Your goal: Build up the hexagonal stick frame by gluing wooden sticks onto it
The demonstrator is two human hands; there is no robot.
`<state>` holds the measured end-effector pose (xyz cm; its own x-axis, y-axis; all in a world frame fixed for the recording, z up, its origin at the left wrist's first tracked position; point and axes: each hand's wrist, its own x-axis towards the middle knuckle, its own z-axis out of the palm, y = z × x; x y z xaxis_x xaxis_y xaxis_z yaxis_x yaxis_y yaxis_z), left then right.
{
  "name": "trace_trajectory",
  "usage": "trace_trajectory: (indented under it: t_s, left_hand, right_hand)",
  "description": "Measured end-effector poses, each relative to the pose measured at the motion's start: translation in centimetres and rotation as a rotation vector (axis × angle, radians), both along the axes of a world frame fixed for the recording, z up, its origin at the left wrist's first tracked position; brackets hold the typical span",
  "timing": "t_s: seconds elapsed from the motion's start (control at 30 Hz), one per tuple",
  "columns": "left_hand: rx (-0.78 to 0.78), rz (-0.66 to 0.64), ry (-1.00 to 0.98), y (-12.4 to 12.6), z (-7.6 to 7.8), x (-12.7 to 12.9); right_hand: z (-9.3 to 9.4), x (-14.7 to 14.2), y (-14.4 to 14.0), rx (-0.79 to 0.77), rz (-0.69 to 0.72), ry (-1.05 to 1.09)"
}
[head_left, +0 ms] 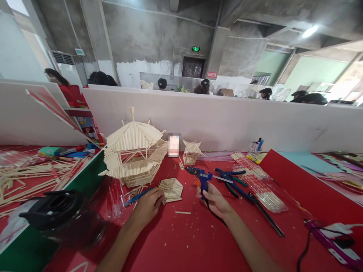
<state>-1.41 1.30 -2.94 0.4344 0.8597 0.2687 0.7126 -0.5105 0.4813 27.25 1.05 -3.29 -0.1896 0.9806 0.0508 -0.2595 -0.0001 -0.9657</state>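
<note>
My right hand [215,198] is wrapped round the handle of a blue hot glue gun [204,177]. The gun's dark nozzle points left, and a clear glue stick juts from its back. My left hand [150,204] has its fingers closed at the left edge of a flat hexagonal panel of thin wooden sticks [171,190], which lies on the red tabletop. A blue slim tool [137,197] lies partly behind that hand. Behind stands a two-tiered pavilion of wooden sticks [133,151]; a small stick pavilion [193,152] is to its right. One loose stick [183,212] lies in front.
Pliers [231,177], bundled sticks in plastic [263,185] and a black rod-like tool [266,215] lie to the right, near a purple power strip [331,241]. A dark-lidded jug [65,215] stands left by a green divider [17,241]. Other people sit beyond the white partition [227,117].
</note>
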Motion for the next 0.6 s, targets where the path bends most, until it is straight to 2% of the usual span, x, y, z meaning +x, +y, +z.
trace_trajectory:
  t_s: [0.17,0.27,0.37,0.47,0.6]
  left_hand:
    - [-0.002,0.014,-0.042,0.4,-0.1,0.2]
    - [0.009,0.010,-0.050,0.6,-0.3,0.4]
    - [0.015,-0.006,-0.055,0.6,-0.5,0.8]
    - [0.012,0.001,-0.057,0.6,-0.6,1.1]
    - [0.015,0.022,-0.061,0.6,-0.6,1.3]
  right_hand:
    - [-0.2,0.4,-0.4,-0.012,-0.002,0.001]
    - [-0.7,0.8,-0.9,-0.009,-0.030,-0.156]
    - [-1.1,1.1,-2.1,0.001,-0.096,-0.404]
    - [-0.7,0.7,-3.3,0.141,-0.142,-0.694]
    - [0.4,-0.9,-3.5,0.407,0.074,-0.890]
